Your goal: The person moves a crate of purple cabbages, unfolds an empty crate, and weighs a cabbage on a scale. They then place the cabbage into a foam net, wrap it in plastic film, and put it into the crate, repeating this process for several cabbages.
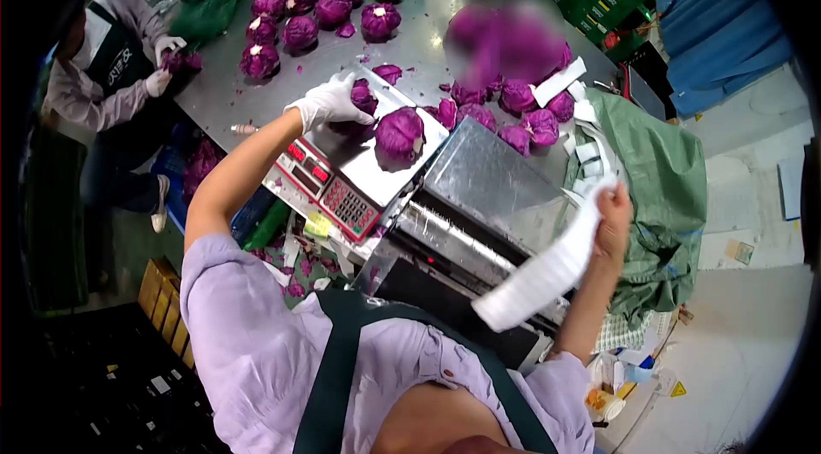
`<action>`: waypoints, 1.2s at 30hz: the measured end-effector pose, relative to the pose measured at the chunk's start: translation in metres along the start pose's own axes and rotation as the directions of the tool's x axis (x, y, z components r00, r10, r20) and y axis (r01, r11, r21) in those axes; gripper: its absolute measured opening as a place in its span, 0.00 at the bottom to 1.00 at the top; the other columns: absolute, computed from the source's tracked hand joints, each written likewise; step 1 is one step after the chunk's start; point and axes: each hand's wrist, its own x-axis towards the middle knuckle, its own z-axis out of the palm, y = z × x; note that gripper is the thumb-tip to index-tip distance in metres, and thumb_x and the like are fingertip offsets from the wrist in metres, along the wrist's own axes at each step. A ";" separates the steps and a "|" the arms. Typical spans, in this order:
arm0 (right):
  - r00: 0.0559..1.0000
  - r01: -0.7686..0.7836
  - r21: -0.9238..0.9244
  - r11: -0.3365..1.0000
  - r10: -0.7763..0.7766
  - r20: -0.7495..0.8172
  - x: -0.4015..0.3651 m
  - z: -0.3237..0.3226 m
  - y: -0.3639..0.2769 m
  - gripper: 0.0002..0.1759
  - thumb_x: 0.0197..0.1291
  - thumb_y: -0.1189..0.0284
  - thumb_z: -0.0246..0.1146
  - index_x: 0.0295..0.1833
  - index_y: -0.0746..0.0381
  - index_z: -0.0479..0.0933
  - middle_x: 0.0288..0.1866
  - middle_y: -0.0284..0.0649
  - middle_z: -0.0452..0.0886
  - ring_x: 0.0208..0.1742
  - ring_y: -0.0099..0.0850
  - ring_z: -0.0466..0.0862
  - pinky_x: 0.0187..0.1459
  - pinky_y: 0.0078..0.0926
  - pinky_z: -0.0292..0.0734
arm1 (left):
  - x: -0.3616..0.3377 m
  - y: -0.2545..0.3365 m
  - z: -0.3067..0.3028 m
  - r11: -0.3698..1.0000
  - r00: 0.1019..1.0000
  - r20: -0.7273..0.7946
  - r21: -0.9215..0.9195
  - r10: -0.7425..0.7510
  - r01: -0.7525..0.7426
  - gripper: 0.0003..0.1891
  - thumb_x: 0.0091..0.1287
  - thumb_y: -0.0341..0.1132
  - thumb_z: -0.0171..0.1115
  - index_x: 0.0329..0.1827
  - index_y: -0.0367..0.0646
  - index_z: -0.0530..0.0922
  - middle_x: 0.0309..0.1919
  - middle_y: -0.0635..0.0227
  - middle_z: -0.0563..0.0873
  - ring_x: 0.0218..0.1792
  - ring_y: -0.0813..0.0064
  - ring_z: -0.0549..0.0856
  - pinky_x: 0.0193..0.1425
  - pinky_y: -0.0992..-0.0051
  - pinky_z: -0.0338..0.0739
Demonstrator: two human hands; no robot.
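Left grip is spread on a cabbage, likely dense, best cupped whole; a floppy label strip is pinched by the right grip.

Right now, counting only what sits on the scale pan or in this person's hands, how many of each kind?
Red cabbages: 2, both on the scale pan, the smaller under the gloved left hand
White label strips: 1, in the right hand
Total: 3
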 end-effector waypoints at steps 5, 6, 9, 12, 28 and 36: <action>0.973 -0.229 0.204 0.952 0.217 0.080 -0.036 0.081 0.034 0.10 0.62 0.65 0.58 0.40 0.61 0.74 0.30 0.33 0.78 0.24 0.18 0.76 0.25 0.14 0.71 | -0.029 0.025 0.019 0.911 0.781 -0.535 -0.050 0.323 -0.410 0.46 0.51 0.53 0.66 0.69 0.40 0.56 0.67 0.51 0.59 0.67 0.55 0.60 0.69 0.68 0.57; 0.945 -0.319 0.219 0.922 0.294 0.139 -0.051 0.096 0.030 0.12 0.63 0.63 0.57 0.40 0.61 0.74 0.29 0.33 0.79 0.22 0.18 0.75 0.21 0.14 0.70 | -0.060 0.046 0.019 0.793 0.814 -0.459 -0.313 0.355 -0.523 0.42 0.53 0.50 0.65 0.68 0.40 0.57 0.66 0.53 0.62 0.67 0.59 0.61 0.69 0.69 0.57; 0.957 -0.289 0.143 0.947 0.286 0.045 -0.081 0.143 0.047 0.11 0.60 0.69 0.61 0.41 0.66 0.79 0.39 0.37 0.82 0.29 0.21 0.79 0.29 0.16 0.73 | -0.112 0.095 0.089 0.366 0.631 -0.467 -0.540 0.619 -0.758 0.34 0.61 0.43 0.61 0.68 0.40 0.58 0.64 0.61 0.66 0.63 0.72 0.67 0.65 0.72 0.63; 0.839 0.461 -0.426 0.779 -0.538 -0.076 -0.094 0.167 0.074 0.09 0.56 0.73 0.63 0.40 0.68 0.80 0.48 0.48 0.79 0.38 0.31 0.80 0.40 0.25 0.74 | -0.150 0.126 0.130 -0.110 0.817 -0.271 -0.962 0.508 -0.251 0.26 0.66 0.37 0.56 0.65 0.37 0.64 0.54 0.68 0.74 0.52 0.82 0.72 0.56 0.79 0.68; 0.697 -0.348 -0.223 0.911 0.410 0.589 -0.069 0.147 0.054 0.11 0.50 0.80 0.62 0.41 0.69 0.78 0.35 0.35 0.81 0.33 0.21 0.79 0.35 0.20 0.74 | -0.169 0.048 0.091 -0.736 0.913 -0.210 -0.665 0.351 0.129 0.09 0.68 0.34 0.50 0.47 0.41 0.71 0.40 0.67 0.80 0.41 0.74 0.82 0.49 0.73 0.78; 0.994 -0.102 -0.114 0.988 0.096 -0.060 0.015 0.156 0.081 0.08 0.50 0.84 0.58 0.38 0.71 0.76 0.33 0.40 0.80 0.29 0.21 0.77 0.30 0.17 0.72 | -0.131 0.006 0.083 0.145 0.952 -0.303 -0.945 -0.044 -0.294 0.08 0.53 0.22 0.61 0.26 0.43 0.70 0.22 0.76 0.75 0.23 0.85 0.77 0.27 0.83 0.75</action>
